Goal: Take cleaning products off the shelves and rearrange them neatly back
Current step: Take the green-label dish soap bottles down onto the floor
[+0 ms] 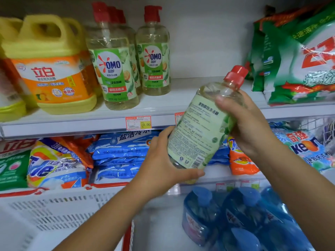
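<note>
While aloft, bottle [199, 127] in both hands [159, 160] [248, 124]

This is a shop, at the shelves for cleaning products. The white metal shelf [72, 125] carries on its front edge a red-and-white paper price label [138, 123] with 10.00 printed on it. The goods are all new, and several of each kind stand together: clear plastic bottles with red pump caps and green OMO labels [113, 69] beside yellow plastic jugs with orange labels [50, 69], green-and-white printed plastic bags [299, 69] at the right, and stacked blue printed plastic packs [119, 153] on the level below.
</note>
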Demonstrator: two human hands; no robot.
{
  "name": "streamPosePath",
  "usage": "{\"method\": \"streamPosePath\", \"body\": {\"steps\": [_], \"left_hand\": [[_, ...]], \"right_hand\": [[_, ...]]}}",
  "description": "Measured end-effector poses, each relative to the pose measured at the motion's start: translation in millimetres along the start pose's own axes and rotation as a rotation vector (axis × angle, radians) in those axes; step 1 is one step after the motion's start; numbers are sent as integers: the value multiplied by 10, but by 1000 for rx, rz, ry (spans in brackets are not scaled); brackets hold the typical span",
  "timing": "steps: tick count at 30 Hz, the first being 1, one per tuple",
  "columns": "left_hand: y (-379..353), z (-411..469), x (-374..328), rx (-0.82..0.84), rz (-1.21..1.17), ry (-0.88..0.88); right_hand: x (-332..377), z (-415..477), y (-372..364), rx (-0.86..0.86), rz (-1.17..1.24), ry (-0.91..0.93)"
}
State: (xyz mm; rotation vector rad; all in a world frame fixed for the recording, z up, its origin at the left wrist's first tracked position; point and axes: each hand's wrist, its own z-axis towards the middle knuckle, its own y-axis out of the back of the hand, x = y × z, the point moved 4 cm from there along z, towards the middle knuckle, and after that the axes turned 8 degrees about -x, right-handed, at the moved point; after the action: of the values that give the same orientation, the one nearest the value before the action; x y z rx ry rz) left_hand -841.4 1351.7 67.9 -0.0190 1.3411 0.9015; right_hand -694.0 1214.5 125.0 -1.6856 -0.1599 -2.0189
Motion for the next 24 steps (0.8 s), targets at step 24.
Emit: {"method": "streamPosePath", "body": {"steps": [24], "left_hand": [[277,-27,54,321,-556,180]], "right_hand": [[162,-66,101,227,161,-60]]}}
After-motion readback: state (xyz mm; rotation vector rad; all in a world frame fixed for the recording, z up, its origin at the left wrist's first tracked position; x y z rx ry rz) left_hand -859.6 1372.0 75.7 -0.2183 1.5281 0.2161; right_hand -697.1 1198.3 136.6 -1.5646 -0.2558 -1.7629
